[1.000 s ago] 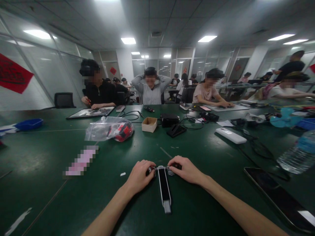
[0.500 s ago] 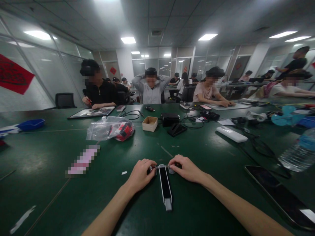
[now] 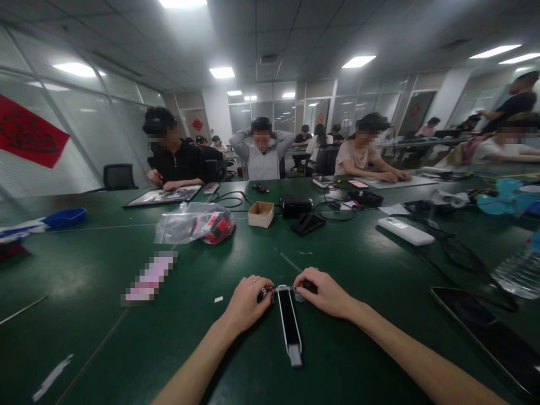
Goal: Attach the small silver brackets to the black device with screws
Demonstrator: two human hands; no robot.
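Note:
A slim device with a black face and white edges (image 3: 289, 320) lies on the green table (image 3: 189, 349), its pale tab towards me. Small parts stick out on both sides of its far end. At the left one, my left hand (image 3: 251, 298) is closed, thumb and fingers round a small dark and silvery piece. My right hand (image 3: 323, 292) pinches the small part on the right side, too small to make out. Both hands rest on the table, with the device between them.
Ahead stand a small open box (image 3: 260, 215), a black box (image 3: 295, 206) and a plastic bag with red things (image 3: 194, 223). A phone (image 3: 485, 337), cables and a bottle (image 3: 521, 273) lie right. People sit across the table.
The view has shifted slightly, so the whole scene sits a little further right and lower. Both hands remain at the device's far end, with nearly the same finger pose.

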